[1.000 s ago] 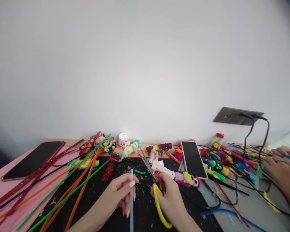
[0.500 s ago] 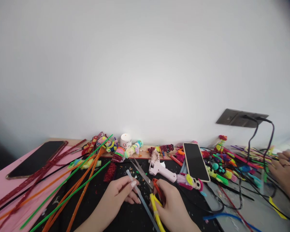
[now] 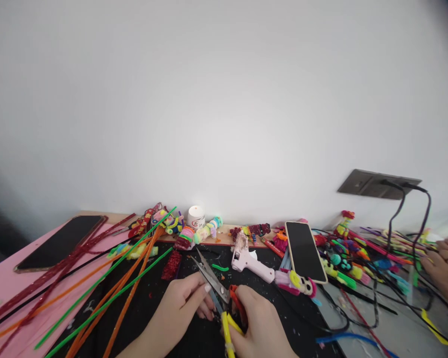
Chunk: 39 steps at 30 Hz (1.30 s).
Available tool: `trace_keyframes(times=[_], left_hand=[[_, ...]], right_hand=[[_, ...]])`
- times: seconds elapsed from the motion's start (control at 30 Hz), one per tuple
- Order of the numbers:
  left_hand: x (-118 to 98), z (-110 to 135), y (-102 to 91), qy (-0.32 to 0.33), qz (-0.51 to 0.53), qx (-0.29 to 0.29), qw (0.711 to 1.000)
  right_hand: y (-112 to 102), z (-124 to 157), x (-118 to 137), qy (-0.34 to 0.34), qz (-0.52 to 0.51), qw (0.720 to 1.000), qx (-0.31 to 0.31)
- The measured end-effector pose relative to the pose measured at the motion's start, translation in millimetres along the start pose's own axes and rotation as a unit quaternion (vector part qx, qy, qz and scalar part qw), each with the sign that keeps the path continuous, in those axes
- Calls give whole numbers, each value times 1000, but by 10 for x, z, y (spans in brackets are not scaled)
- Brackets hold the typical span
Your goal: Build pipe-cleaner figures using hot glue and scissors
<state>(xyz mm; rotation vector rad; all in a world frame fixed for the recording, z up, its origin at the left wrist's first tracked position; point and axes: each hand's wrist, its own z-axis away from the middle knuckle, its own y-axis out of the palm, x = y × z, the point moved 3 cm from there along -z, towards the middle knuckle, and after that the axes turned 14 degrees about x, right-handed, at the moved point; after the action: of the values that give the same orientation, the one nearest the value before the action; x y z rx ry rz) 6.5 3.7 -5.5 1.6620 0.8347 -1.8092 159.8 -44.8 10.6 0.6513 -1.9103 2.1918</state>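
My left hand (image 3: 182,308) pinches a pale blue pipe cleaner (image 3: 217,302) between thumb and fingers. In my right hand (image 3: 259,320) is a pair of scissors (image 3: 213,279) with orange and yellow handles. The slightly parted blades point up and left, just over my left fingertips and across the pipe cleaner. Whether they touch it I cannot tell. A short green piece (image 3: 220,268) lies on the black mat (image 3: 194,343) beyond the blades. Close by rests a white glue gun (image 3: 256,266), its nozzle end stained brown.
Orange pipe cleaners (image 3: 129,293), green and glittery red ones spread at left, near a dark phone (image 3: 59,243). A white-edged phone (image 3: 306,251) leans at right beside pipe-cleaner figures (image 3: 343,223) and black cables (image 3: 395,219). Another person's hand (image 3: 446,266) is at far right.
The scissors have moved left, their blades now over my left fingertips. The pipe cleaner's upper end no longer shows above my fingers, and a green piece now shows on the mat.
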Motion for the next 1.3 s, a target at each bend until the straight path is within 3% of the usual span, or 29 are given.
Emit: trace_keyframes(times=[0.33, 1.3], left_hand=[[-49, -5, 53, 7, 13, 44, 999], [-68, 13, 58, 41, 12, 47, 998]], right_hand=[[-28, 4, -25, 18, 0, 1000, 13], [12, 18, 33, 24, 5, 1000, 6]])
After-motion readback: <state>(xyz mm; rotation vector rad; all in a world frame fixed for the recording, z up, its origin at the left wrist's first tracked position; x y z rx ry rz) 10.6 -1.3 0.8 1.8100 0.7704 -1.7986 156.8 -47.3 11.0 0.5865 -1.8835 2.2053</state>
